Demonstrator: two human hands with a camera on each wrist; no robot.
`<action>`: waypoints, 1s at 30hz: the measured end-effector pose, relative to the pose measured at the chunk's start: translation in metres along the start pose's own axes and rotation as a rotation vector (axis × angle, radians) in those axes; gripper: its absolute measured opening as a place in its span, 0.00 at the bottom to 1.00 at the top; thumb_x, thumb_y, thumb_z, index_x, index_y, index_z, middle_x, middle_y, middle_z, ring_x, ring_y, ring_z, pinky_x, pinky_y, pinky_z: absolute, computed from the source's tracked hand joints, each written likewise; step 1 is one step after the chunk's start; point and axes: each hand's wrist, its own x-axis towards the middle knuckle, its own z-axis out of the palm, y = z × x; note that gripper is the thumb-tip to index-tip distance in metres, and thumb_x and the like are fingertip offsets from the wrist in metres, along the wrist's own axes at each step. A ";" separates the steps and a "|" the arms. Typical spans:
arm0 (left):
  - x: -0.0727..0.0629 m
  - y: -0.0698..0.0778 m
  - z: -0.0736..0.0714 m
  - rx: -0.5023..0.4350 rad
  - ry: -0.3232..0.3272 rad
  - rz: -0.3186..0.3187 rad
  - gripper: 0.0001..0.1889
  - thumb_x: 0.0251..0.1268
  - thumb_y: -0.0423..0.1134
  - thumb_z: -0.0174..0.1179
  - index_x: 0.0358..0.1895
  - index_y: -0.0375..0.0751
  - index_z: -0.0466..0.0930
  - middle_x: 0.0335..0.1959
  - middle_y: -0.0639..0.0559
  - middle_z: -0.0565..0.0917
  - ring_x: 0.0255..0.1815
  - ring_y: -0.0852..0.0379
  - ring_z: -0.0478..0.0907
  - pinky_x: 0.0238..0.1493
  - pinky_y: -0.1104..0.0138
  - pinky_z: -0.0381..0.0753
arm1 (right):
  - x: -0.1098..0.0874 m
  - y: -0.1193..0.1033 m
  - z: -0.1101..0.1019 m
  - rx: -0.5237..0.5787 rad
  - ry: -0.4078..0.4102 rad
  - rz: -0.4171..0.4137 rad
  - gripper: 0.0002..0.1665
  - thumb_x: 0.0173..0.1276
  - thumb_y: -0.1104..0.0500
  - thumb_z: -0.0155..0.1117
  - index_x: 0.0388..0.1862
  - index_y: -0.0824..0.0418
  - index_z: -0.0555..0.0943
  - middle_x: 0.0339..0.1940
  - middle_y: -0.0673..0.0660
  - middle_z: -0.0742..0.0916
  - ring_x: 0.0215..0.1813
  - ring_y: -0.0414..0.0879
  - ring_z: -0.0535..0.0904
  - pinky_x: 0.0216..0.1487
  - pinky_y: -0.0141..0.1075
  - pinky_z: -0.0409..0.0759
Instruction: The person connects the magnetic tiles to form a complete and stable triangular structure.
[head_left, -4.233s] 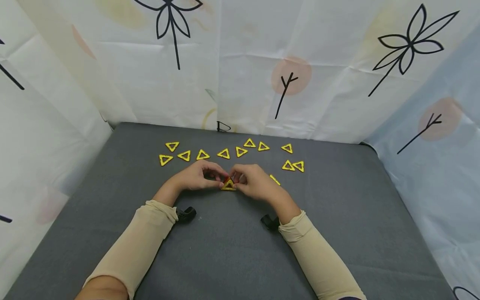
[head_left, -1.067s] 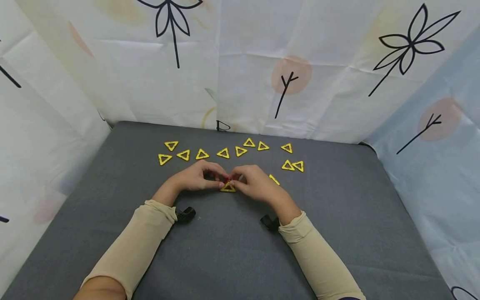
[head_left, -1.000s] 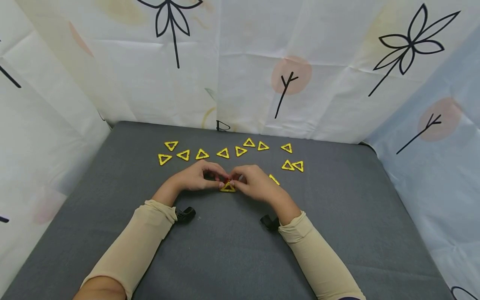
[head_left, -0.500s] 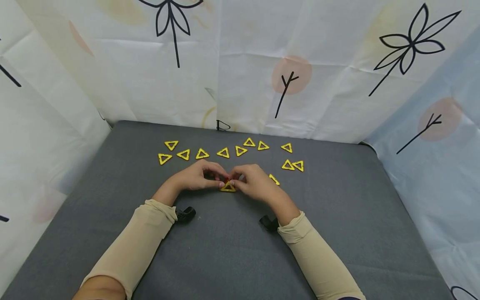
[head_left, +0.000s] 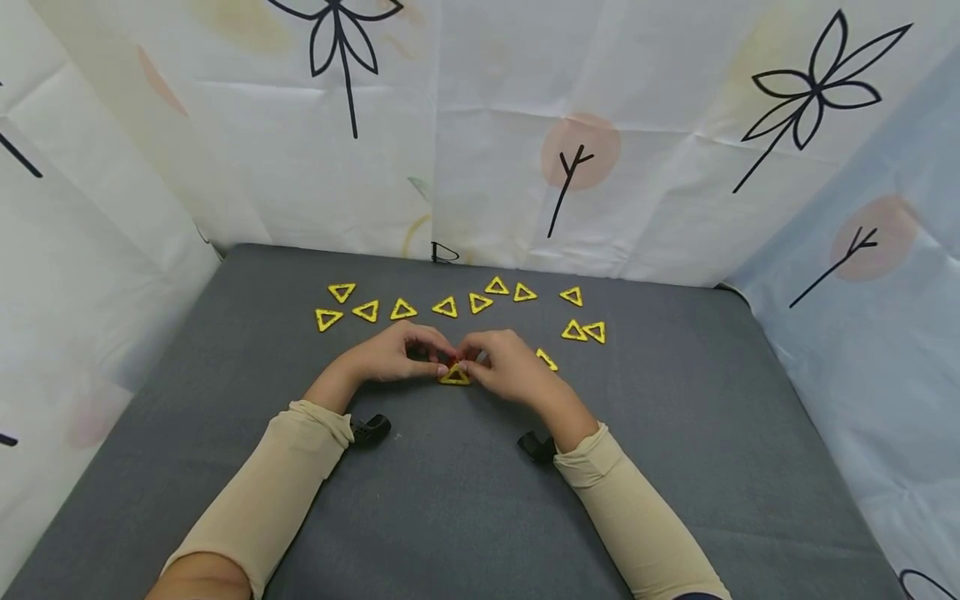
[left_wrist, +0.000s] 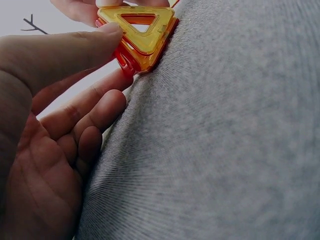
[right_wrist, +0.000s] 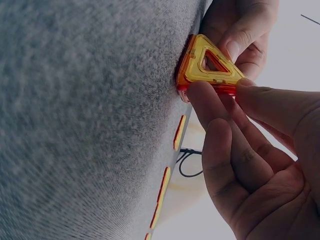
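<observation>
Plainly, the yellow-and-red triangle piece (right_wrist: 215,75) sits just below the middle of the head view, base running left to right along the bench (head_left: 465,508), between left hand (head_left: 393,352) and right hand (head_left: 510,364), both pinching it; neither is nearer.

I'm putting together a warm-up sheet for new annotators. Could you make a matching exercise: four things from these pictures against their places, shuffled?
Column one:
1. Yellow-and-red triangular plastic object
2. Beige fabric sleeves
3. Grey cloth-covered table
4. Mostly white printed cloth backdrop

Column two:
A. Farthest back
B. Worn on both arms
C. Held between left hand and right hand
D. Beneath scattered hollow yellow plastic triangles

Pairs: 1-C, 2-B, 3-D, 4-A
</observation>
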 end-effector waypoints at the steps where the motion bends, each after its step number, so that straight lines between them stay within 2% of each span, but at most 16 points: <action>1: 0.000 0.000 0.000 0.003 0.000 -0.003 0.15 0.70 0.35 0.72 0.58 0.44 0.90 0.52 0.48 0.90 0.43 0.53 0.85 0.49 0.62 0.85 | 0.000 0.000 0.000 0.000 -0.002 0.000 0.05 0.77 0.61 0.69 0.48 0.58 0.89 0.41 0.53 0.92 0.39 0.44 0.87 0.43 0.38 0.86; 12: 0.000 0.006 0.000 -0.002 -0.012 -0.050 0.15 0.71 0.34 0.71 0.58 0.45 0.89 0.51 0.49 0.90 0.44 0.51 0.85 0.50 0.62 0.84 | 0.000 -0.001 0.001 -0.003 0.000 0.006 0.05 0.77 0.61 0.69 0.48 0.58 0.89 0.40 0.53 0.92 0.38 0.44 0.87 0.42 0.37 0.85; 16: 0.000 0.008 0.002 0.001 -0.004 -0.062 0.15 0.71 0.34 0.71 0.58 0.45 0.89 0.51 0.48 0.89 0.44 0.51 0.84 0.50 0.62 0.84 | -0.001 0.001 -0.005 0.011 -0.048 -0.008 0.07 0.78 0.62 0.68 0.51 0.59 0.88 0.42 0.53 0.92 0.39 0.43 0.87 0.42 0.36 0.84; 21: 0.000 0.011 0.003 -0.003 0.001 -0.075 0.14 0.70 0.35 0.72 0.57 0.45 0.89 0.51 0.48 0.89 0.45 0.50 0.83 0.51 0.62 0.83 | -0.008 0.009 -0.022 0.037 -0.090 0.005 0.11 0.78 0.63 0.66 0.56 0.60 0.87 0.45 0.54 0.92 0.42 0.42 0.88 0.44 0.38 0.85; 30: -0.001 0.011 0.002 -0.004 0.006 -0.101 0.14 0.69 0.36 0.73 0.56 0.46 0.89 0.50 0.49 0.89 0.45 0.51 0.83 0.51 0.63 0.83 | -0.022 0.027 -0.058 0.082 -0.005 0.103 0.13 0.78 0.61 0.68 0.57 0.63 0.86 0.49 0.57 0.91 0.48 0.50 0.89 0.47 0.45 0.86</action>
